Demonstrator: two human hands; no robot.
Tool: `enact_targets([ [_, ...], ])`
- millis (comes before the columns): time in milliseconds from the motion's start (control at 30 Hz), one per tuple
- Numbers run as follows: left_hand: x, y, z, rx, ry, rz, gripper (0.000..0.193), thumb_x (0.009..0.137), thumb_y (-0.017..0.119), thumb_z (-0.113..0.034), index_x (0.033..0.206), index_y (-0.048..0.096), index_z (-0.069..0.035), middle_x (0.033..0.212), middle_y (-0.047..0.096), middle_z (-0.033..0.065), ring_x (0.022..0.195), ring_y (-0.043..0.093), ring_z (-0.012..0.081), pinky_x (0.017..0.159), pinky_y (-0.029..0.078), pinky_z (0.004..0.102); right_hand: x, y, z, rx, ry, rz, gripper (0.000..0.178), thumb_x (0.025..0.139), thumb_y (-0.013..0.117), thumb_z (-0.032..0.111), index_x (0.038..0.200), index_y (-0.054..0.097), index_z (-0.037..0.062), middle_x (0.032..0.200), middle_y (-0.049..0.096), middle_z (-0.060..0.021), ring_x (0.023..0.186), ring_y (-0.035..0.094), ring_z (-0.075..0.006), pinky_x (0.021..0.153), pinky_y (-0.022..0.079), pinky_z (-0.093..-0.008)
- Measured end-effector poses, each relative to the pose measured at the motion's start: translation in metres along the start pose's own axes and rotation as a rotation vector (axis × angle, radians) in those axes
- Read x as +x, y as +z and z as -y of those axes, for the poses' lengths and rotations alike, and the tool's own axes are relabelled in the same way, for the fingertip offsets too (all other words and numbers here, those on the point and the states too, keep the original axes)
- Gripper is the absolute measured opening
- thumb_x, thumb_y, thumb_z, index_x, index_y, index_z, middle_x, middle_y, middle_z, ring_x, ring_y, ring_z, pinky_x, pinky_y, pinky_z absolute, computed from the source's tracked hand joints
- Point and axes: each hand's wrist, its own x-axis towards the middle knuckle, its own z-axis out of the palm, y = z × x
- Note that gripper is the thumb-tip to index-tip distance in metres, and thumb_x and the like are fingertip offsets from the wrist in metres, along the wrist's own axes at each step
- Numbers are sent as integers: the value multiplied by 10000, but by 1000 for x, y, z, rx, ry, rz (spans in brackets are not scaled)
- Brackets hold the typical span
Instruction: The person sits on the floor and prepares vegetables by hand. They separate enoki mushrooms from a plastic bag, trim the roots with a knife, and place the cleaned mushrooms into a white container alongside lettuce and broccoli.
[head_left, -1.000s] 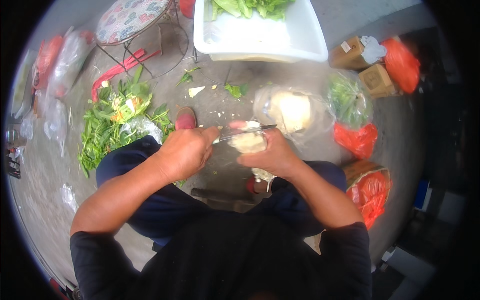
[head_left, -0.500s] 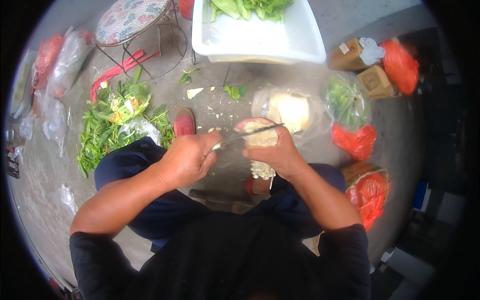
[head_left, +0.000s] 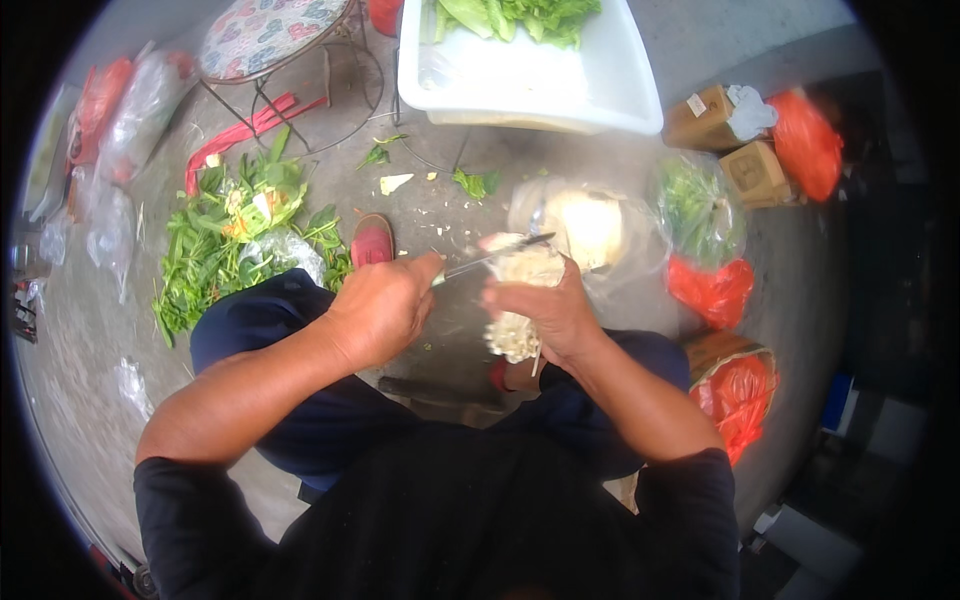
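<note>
Head view: left hand was clenched round the handle of a knife. Right hand was grasping a pale mushroom bunch, cut end up, caps hanging down over the gap between the knees. The blade lay across the bunch's upper end, tip past it. No board under it, all in the air.

Risks, my read: main one was a nick. The right fingers wrapped the bunch right beside the edge; a slip or too hard a push would have put steel on skin. Second: bunch falling apart, since the base probably held the stems together; a deep cut would have dropped strands on the floor or the red shoe. Crumbs already lay near that shoe. Transparent plastic bag sat just beyond the hand, so an overshoot could have snagged it.

Text: nothing legible. Rear cardboard box had a white sticker, front cardboard box a dark printed mark, both too small to read. No brand made out on knife or bag.
</note>
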Motion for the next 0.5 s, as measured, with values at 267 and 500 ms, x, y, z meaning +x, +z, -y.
enact_targets([
  [267,0,1,15,-44,-55,65,140,805,532,-64,944,525,-51,662,571,202,656,580,401,582,464,435,1,-4,-7,-82,-1,-30,451,676,702,-57,1098,551,-4,818,603,-58,674,592,-137,589,497,-267],
  [500,0,-1,9,-206,7,53,113,808,519,-45,920,532,-44,664,574,182,660,590,380,588,472,401,4,-10,-1,-229,0,35,524,670,729,-27,1165,569,28,889,608,-4,746,566,-81,667,479,-233],
])
